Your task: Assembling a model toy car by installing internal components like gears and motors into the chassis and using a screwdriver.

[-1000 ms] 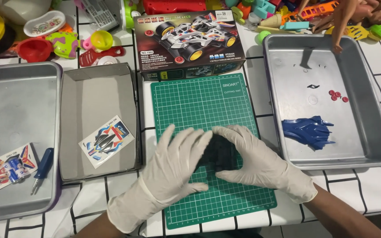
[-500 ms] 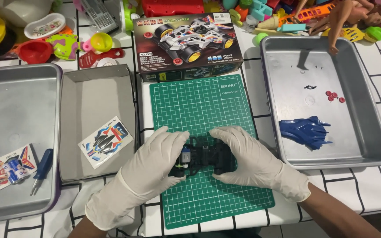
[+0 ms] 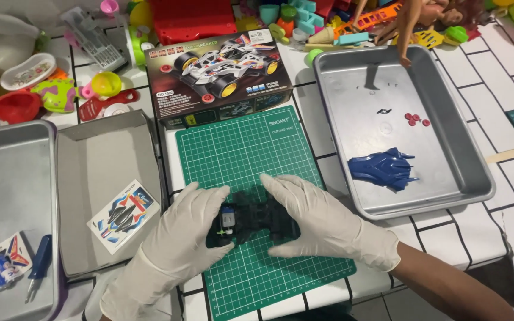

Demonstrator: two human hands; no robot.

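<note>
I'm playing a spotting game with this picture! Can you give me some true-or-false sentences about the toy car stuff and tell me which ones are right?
1. Both hands, the left hand and the right hand, wear white gloves. True.
2. The black car chassis sits on a red mat. False: it is over the green cutting mat.
3. The blue car body shell lies in the metal tray on the right. True.
4. The blue screwdriver is in the right hand. False: it lies in the metal tray on the left, untouched.
5. A sticker sheet lies in the open cardboard box. True.
</note>
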